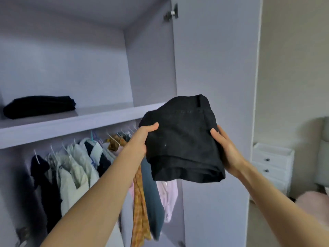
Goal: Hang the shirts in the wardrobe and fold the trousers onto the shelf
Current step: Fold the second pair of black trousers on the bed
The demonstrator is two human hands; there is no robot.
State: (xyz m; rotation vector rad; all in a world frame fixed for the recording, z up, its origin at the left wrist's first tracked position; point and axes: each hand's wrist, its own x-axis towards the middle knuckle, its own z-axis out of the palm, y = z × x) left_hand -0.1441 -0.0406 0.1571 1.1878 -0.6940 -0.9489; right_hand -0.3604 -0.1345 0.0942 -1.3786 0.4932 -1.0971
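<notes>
Now I see my left hand (140, 138) and right hand (226, 148) gripping soft, square-folded black trousers (183, 139), thumbs on top, near the flat shelf (99, 115).

My fingers on both sides are tucked under the folded trousers (183, 139), so only the thumbs of my left grip (142, 138) and right grip (226, 148) show. The trousers cover the right end of the shelf (71, 122) and the tops of several hanging shirts (85, 166). My left forearm crosses the checked shirt (140, 202) and the blue one beside it. The rail is out of sight behind the shelf's front lip. The dark stack (39, 106) on the shelf is too dim to count its pieces. The drawer unit (272, 164) is partly behind the door (213, 68); the pink thing at the right edge is blurred and cut off.
</notes>
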